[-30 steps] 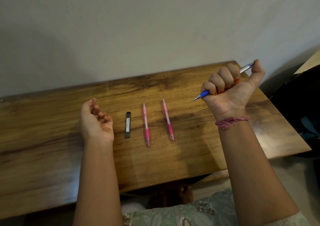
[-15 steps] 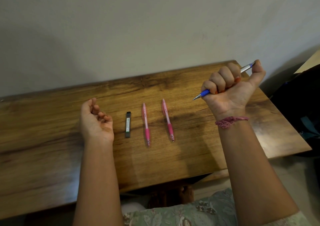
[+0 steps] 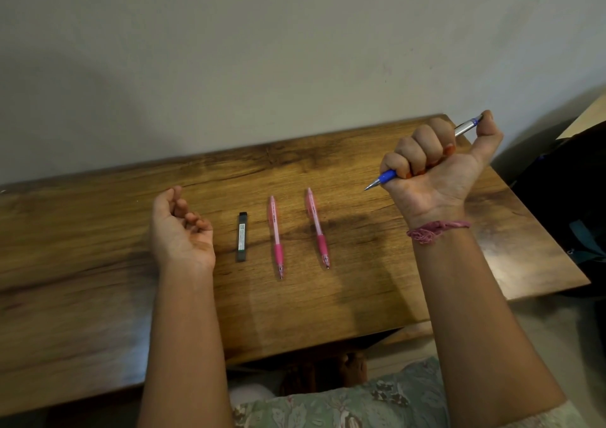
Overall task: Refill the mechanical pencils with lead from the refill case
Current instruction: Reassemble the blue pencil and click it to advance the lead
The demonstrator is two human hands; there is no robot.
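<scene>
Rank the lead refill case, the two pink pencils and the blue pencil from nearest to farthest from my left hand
From the left hand:
1. Refill case, just to its right on the table.
2. Left pink pencil, next over.
3. Right pink pencil, further right.
4. Blue pencil, gripped in the raised right hand.

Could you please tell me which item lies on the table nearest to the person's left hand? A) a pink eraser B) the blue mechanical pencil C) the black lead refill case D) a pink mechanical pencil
C: the black lead refill case lies just beside the left hand, with both pink mechanical pencils farther right.
</scene>
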